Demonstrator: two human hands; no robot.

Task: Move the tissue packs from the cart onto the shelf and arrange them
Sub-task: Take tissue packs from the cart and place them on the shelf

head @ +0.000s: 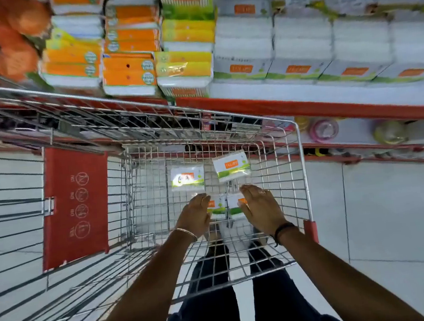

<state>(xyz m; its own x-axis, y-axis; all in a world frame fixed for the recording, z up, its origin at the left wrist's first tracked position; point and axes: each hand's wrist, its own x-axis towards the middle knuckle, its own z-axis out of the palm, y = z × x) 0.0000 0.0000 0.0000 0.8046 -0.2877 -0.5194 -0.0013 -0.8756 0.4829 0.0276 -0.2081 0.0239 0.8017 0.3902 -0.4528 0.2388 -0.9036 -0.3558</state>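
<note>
Several small white-and-green tissue packs with orange labels lie on the wire floor of the cart (303, 166). One pack (187, 180) and another pack (231, 168) sit at the far end. Two more packs (217, 207) (234, 205) lie side by side nearer me. My left hand (195, 215) presses against the left one, fingers curled over its outer edge. My right hand (261, 207) is against the right one, thumb over its label. The shelf (305, 108) with a red front edge runs just beyond the cart, carrying rows of matching white packs (298, 46).
Orange and yellow stacked packs (128, 72) fill the shelf's left part. A red folding seat flap (75, 203) stands at the cart's left. A lower shelf on the right holds a pink item (324, 129) and a yellowish one (389, 132). White tiled floor lies to the right.
</note>
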